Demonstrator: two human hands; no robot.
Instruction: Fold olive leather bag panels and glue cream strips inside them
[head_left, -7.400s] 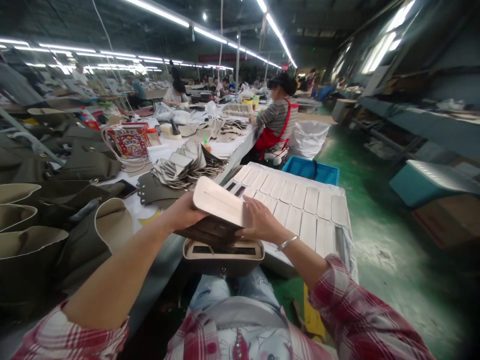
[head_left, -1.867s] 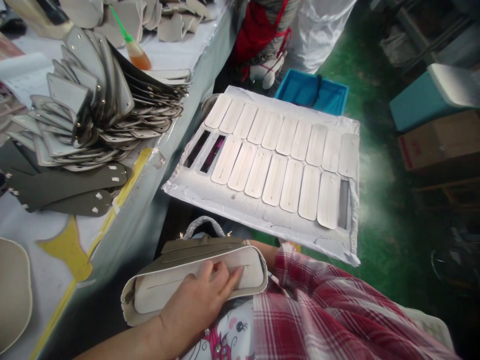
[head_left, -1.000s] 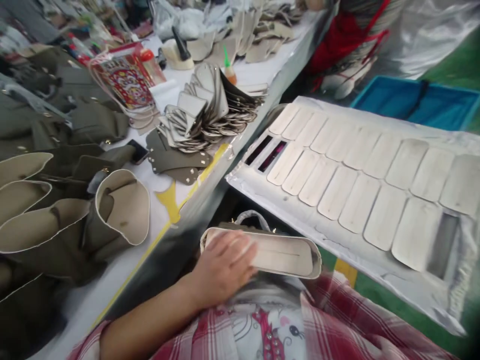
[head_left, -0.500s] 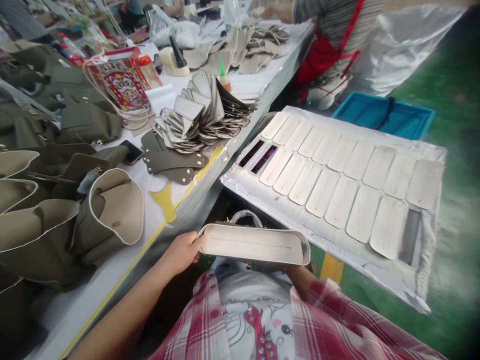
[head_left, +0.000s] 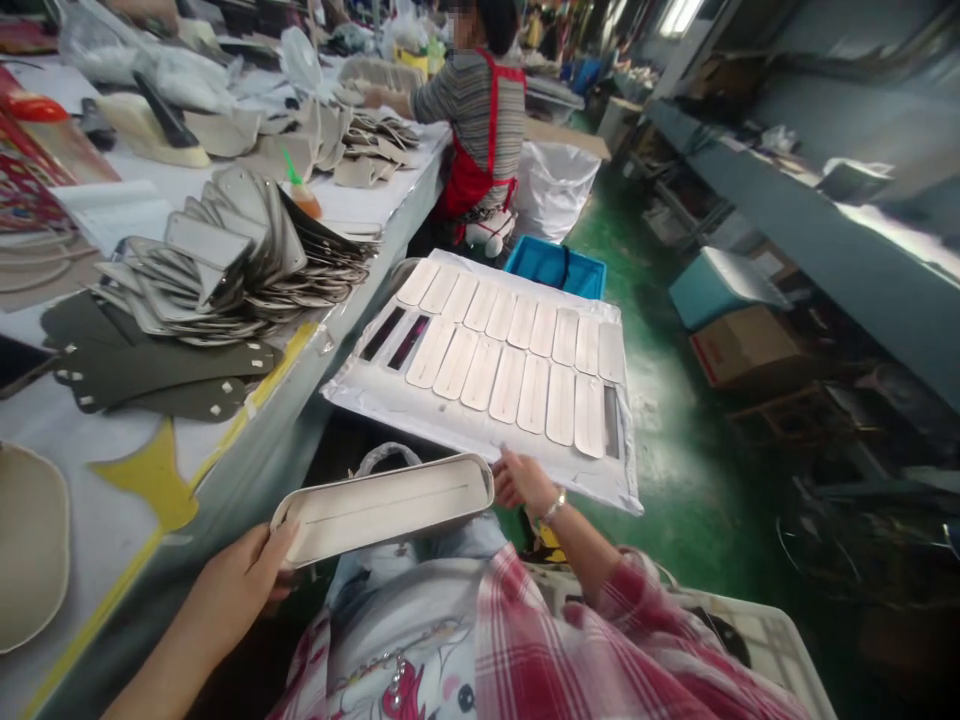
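Over my lap I hold a bag (head_left: 386, 508) upside down, its long cream base panel with rounded ends facing up. My left hand (head_left: 241, 585) grips its left end, fingers curled round the edge. My right hand (head_left: 520, 482) is closed on its right end, partly hidden behind the bag. A white handle loop (head_left: 382, 456) sticks out behind the bag. Just beyond it lies a white board (head_left: 450, 425) carrying two rows of several cream base panels (head_left: 517, 340).
A long worktable (head_left: 112, 480) runs along my left with a fanned pile of grey leather pieces (head_left: 240, 265), dark olive strips (head_left: 157, 370) and a glue bottle (head_left: 300, 190). A person in a red apron (head_left: 476, 110) sits ahead. A blue bin (head_left: 555, 268) and boxes stand on the green floor.
My left hand has shifted from pressing flat on the base panel to gripping its left end. My right hand has come into view at the right end. The camera has turned right and up.
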